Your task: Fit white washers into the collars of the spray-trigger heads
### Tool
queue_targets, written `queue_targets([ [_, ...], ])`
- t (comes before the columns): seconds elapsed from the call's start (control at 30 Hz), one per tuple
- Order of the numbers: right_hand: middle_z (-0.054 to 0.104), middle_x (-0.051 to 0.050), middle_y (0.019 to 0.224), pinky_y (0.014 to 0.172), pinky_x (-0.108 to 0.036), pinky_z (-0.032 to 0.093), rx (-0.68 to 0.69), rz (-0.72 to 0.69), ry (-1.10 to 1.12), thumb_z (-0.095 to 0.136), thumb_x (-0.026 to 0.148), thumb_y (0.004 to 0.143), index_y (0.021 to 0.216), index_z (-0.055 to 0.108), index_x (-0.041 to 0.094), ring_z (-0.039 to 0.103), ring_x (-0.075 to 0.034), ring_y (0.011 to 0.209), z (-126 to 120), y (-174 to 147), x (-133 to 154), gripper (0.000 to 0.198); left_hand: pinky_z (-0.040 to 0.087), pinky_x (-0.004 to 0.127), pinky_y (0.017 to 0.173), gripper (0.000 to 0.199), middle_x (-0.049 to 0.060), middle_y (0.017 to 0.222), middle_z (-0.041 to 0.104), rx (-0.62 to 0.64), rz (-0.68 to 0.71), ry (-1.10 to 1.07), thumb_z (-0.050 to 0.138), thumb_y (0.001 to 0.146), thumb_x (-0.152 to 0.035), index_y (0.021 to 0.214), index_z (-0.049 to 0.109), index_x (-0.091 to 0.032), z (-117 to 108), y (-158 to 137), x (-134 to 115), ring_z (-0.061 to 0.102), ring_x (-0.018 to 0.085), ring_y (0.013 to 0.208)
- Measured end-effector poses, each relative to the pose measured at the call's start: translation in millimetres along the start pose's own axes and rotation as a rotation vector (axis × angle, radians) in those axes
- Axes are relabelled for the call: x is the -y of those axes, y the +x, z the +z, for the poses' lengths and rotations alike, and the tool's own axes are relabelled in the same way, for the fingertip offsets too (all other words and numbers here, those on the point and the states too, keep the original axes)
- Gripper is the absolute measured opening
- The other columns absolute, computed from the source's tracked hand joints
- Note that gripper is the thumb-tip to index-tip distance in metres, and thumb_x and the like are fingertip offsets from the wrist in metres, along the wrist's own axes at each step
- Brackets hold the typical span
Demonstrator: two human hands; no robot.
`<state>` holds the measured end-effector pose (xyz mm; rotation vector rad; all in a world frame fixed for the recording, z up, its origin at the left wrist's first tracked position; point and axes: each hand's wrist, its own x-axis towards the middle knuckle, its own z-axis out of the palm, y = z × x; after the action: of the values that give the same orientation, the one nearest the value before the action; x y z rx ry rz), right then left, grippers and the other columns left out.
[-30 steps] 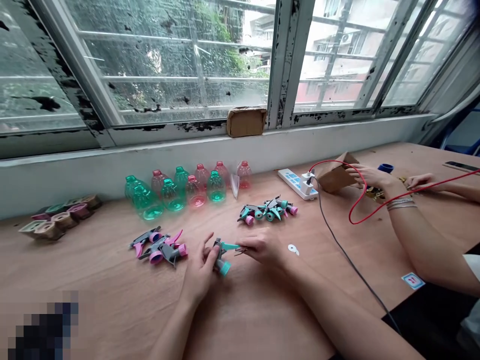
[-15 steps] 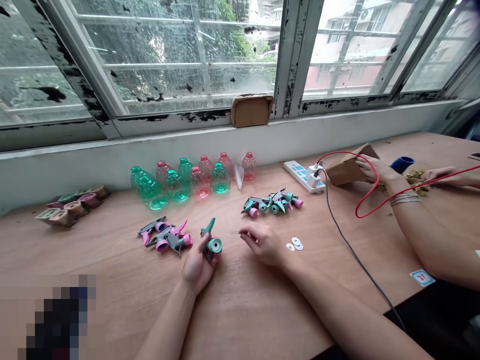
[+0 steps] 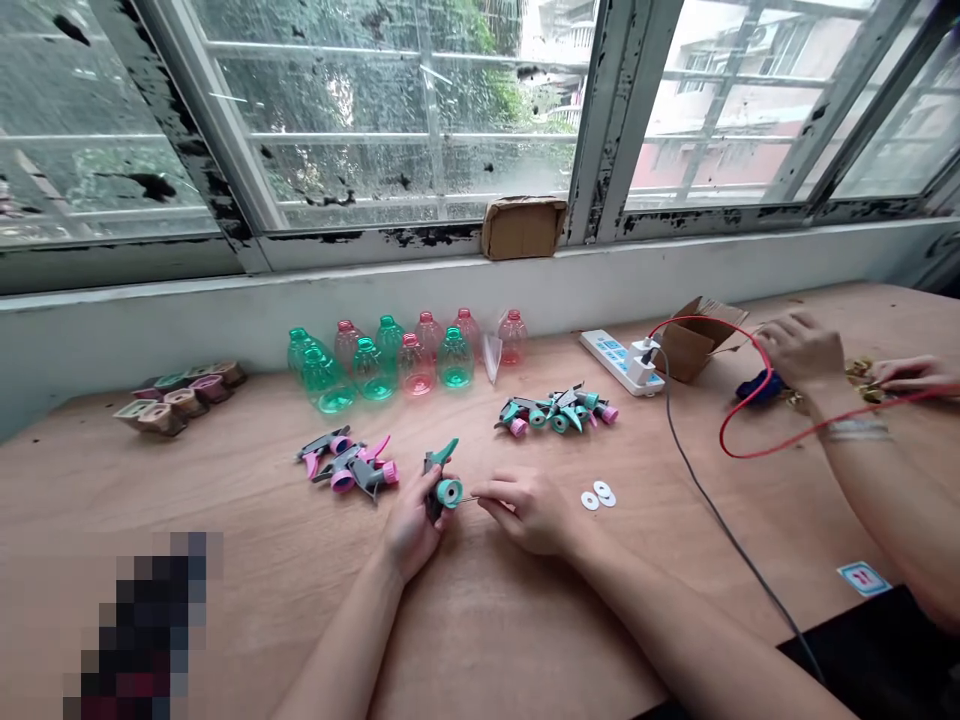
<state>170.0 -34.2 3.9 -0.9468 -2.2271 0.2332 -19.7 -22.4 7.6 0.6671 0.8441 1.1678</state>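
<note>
My left hand (image 3: 414,522) is closed around a grey and teal trigger spray head (image 3: 448,492), with its teal collar turned toward my right. My right hand (image 3: 527,508) pinches a thin rod (image 3: 469,499), whose tip reaches the edge of that collar; whether it goes inside I cannot tell. Left of my left hand lie several grey and pink spray heads (image 3: 352,466). Beyond my right hand is a pile of teal, pink and grey spray heads (image 3: 559,408). White ring-shaped washers (image 3: 591,500) lie to the right of my right hand.
Green bottles (image 3: 374,372) and red bottles (image 3: 417,370) stand along the wall. A power strip (image 3: 619,362) has a red cable and a grey cable (image 3: 701,505) crossing the table. At right, another person's hands (image 3: 801,350) work near a cardboard box (image 3: 694,340). Small containers (image 3: 182,398) sit far left.
The thin rod in my right hand has come up to the spray head's collar. The washers lie slightly differently. The other person's near hand has lifted from the cardboard box.
</note>
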Motion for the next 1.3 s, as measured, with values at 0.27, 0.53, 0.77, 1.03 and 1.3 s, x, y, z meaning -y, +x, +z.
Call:
queue_targets([
  [0.27,0.072,-0.002,0.089,0.069,-0.024,0.041,0.028,-0.024,-0.057,0.054,0.022,0.094,0.099,0.074,0.025,0.063,-0.014,0.078,-7,0,9,0.020,0.022,0.013,0.034,0.023,-0.002,0.070,0.059,0.062,-0.051,0.016,0.070,0.079,-0.034,0.083,0.060,-0.014,-1,1,-1,0.029,-0.001,0.037],
  [0.53,0.072,-0.001,0.086,0.069,-0.024,0.041,0.022,0.077,0.014,0.057,0.023,0.092,0.097,0.075,0.025,0.064,-0.014,0.077,-5,0,14,0.018,0.019,0.013,0.036,0.026,-0.004,0.068,0.054,0.027,-0.054,0.066,0.071,0.078,-0.037,0.083,0.058,-0.015,-1,1,0,0.027,0.000,0.040],
  [0.77,0.073,-0.001,0.084,0.067,-0.023,0.042,0.071,0.130,0.008,0.058,0.021,0.089,0.096,0.075,0.025,0.066,-0.014,0.075,-11,4,12,0.018,0.021,0.014,0.037,0.027,-0.004,0.069,0.055,0.005,-0.025,0.114,0.072,0.077,-0.037,0.084,0.058,-0.015,7,-1,-1,0.029,0.000,0.040],
  [1.03,0.074,-0.001,0.081,0.061,-0.023,0.037,0.079,0.092,-0.083,0.058,0.022,0.089,0.093,0.075,0.026,0.065,-0.013,0.071,-13,6,11,0.018,0.021,0.014,0.037,0.028,-0.004,0.068,0.055,-0.014,-0.004,0.122,0.073,0.075,-0.037,0.083,0.058,-0.016,11,-4,-3,0.029,0.001,0.040],
  [1.3,0.074,0.000,0.076,0.057,-0.024,0.032,0.134,0.069,-0.146,0.057,0.021,0.089,0.077,0.072,0.023,0.063,-0.012,0.065,-16,7,13,0.019,0.028,0.014,0.041,0.032,-0.004,0.068,0.056,-0.087,-0.003,0.227,0.075,0.072,-0.041,0.083,0.057,-0.018,13,-7,-2,0.045,0.006,0.052],
])
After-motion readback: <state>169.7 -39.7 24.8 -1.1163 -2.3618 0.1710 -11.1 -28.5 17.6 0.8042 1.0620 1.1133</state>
